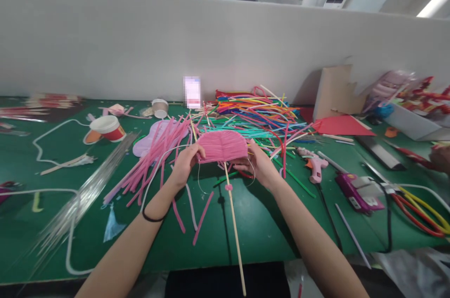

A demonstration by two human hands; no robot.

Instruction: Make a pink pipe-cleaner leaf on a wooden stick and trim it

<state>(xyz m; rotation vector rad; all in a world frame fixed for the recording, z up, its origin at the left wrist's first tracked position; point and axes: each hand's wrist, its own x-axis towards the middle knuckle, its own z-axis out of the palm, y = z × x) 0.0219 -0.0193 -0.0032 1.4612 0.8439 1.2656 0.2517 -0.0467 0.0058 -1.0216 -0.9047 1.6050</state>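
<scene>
A pink fan-shaped piece [222,146] made of fuzzy strips hangs above the green table, held between both hands. My left hand [186,162] pinches its left edge, with thumb and fingers together. At its right edge my right hand [258,162] grips the lower corner. From the middle of the piece a thin wooden stick [235,223] slants down toward me, with a small pink bead-like lump [228,187] near its upper part. Thin clear wire loops hang below both side corners.
Pink pipe cleaners [151,162] lie at the left, a multicoloured heap [253,110] behind. A paper cup [107,128] and wire bundle [84,190] are farther left. To the right are a pink glue gun [317,168], purple power strip [358,193] and scissors [388,186].
</scene>
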